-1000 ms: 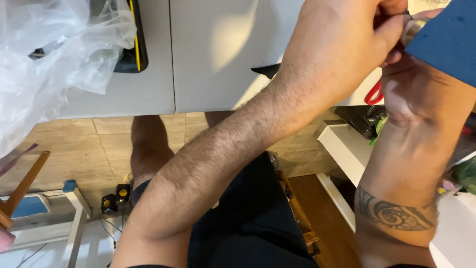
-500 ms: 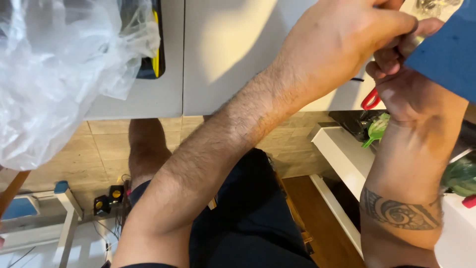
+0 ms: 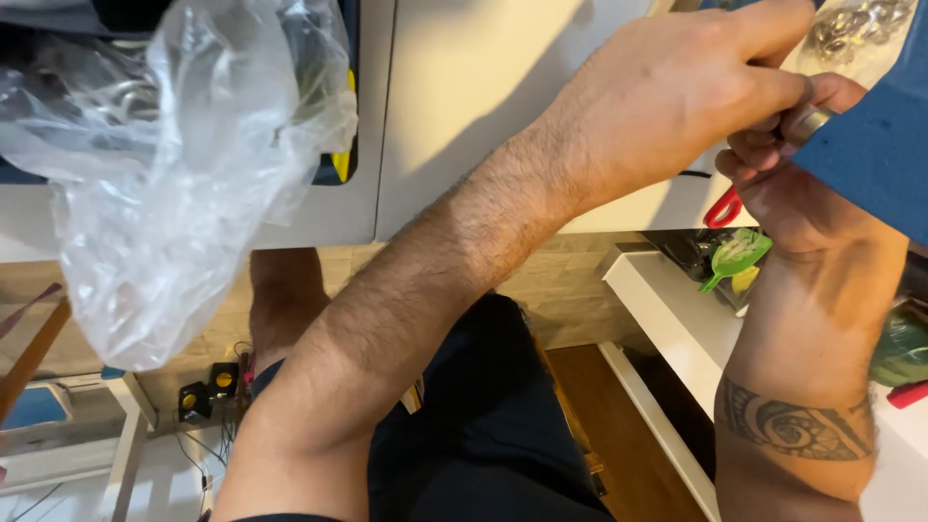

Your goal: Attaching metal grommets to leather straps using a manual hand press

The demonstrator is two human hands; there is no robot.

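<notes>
At far left a crumpled clear plastic bag hangs over the edge of the white worktop, half covering a dark tool with yellow trim. Below it, wooden floor and small black-and-yellow gadgets show past the person's knee. The left hand reaches across to the upper right, its fingers pressed together around a metal ring at the edge of a blue cloth. The right hand comes up from below, tattoo on the forearm, its grip pinching the same ring and cloth edge. Beneath lie a red handle and a green scoop. A bag of metal rings sits at top right.
</notes>
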